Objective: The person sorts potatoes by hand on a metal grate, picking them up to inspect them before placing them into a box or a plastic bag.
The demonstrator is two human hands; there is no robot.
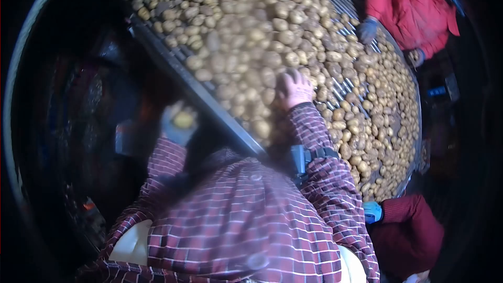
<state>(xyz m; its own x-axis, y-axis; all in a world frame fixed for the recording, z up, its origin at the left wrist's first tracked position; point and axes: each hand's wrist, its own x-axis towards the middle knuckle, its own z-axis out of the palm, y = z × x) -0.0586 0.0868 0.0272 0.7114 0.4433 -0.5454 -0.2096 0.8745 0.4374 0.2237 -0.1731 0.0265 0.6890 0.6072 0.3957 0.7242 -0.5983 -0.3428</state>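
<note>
My left hand (178,123), gloved and somewhat blurred, is held off the conveyor's left side, closed around a yellowish potato (183,120). Many potatoes (285,23) lie spread over the barred conveyor. My right hand (294,89), in a pinkish glove, rests among them near the middle of the heap. Its fingers are curled over the potatoes, and what lies under them is hidden. A grey device is strapped to my right forearm.
A metal edge (199,86) runs diagonally between my hands. At the upper right, a co-worker in a red jacket (411,13) reaches a gloved hand (368,30) to the potatoes. Another person's blue-gloved hand (372,212) and dark red sleeve (408,217) are at the lower right.
</note>
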